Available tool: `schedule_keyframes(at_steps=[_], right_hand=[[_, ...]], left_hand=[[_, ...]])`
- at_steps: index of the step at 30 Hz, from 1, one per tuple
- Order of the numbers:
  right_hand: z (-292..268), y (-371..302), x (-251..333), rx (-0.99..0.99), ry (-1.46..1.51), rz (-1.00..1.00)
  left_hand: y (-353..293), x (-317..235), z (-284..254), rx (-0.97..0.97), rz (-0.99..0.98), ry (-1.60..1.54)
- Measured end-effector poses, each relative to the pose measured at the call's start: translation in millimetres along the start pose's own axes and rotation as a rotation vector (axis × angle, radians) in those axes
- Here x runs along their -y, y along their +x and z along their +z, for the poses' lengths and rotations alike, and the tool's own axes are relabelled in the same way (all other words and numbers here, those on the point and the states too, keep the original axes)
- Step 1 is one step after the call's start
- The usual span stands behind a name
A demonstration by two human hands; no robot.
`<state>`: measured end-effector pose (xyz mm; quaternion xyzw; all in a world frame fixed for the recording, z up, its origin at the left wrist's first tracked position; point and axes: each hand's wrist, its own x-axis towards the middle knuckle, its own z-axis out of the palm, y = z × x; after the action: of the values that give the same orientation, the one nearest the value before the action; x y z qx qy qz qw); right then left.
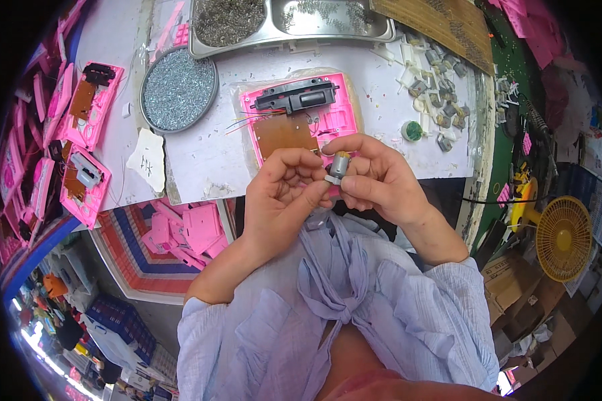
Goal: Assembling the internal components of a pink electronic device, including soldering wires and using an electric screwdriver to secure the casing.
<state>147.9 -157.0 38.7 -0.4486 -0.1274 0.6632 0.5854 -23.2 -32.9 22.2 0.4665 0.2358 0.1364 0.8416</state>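
From the head camera we look down on an open pink case [346, 110] lying on the white table [201, 157]. At the case's near edge, on the person's side, is a small silver motor [340, 166]. We see the right hand [388, 187] pinching it, forefinger curved over the top and thumb below. The left hand [281, 194] has its fingers loosely curled and its thumb tip at the motor's lower end, by a little white piece [332, 180]; we can't quite tell whether it grips or only touches.

Inside the case we see a black box [308, 97] and a brown board [284, 137]. Left of the case sits a round dish [215, 93] of screws [179, 90]; beyond it, a metal tray [270, 23]; to its right, a scatter of small motors [441, 100] and a green roll [411, 130].
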Motion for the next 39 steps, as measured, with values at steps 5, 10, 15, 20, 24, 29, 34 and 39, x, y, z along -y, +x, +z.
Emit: schedule_keyframes(at_steps=[5, 10, 15, 20, 24, 29, 34, 39], right_hand=[[6.3, -5.5, -1.8, -0.089, -0.185, -0.037], [-0.5, -4.9, -9.3, -0.118, -0.941, -0.511], [1.4, 0.3, 16.3, -0.075, -0.507, -0.08], [-0.3, -1.4, 6.8, -0.039, -0.871, -0.557], [-4.7, 3.5, 4.0, -0.002, -0.988, -0.801], [-8.7, 4.0, 5.0, 0.008, -1.17, -0.919], [-14.8, 1.2, 2.7, -0.086, -1.217, -0.957], [-30.4, -2.4, -1.8, -0.154, -1.213, -0.963]], left_hand=[[-1.3, 0.8, 1.1, -0.002, 0.036, 0.071], [1.2, 0.0, -3.9, -0.034, 0.451, 0.694], [10.7, 3.6, -10.3, 0.007, 0.86, 0.955], [7.1, -2.0, -13.8, 0.04, 0.64, 0.735], [5.3, 0.1, -11.3, 0.037, 0.499, 0.619], [10.0, -2.5, -8.6, 0.04, 0.567, 0.801], [12.8, 1.5, -5.2, -0.003, 0.44, 0.611], [25.5, -4.5, -13.5, -0.048, 0.298, 0.39]])
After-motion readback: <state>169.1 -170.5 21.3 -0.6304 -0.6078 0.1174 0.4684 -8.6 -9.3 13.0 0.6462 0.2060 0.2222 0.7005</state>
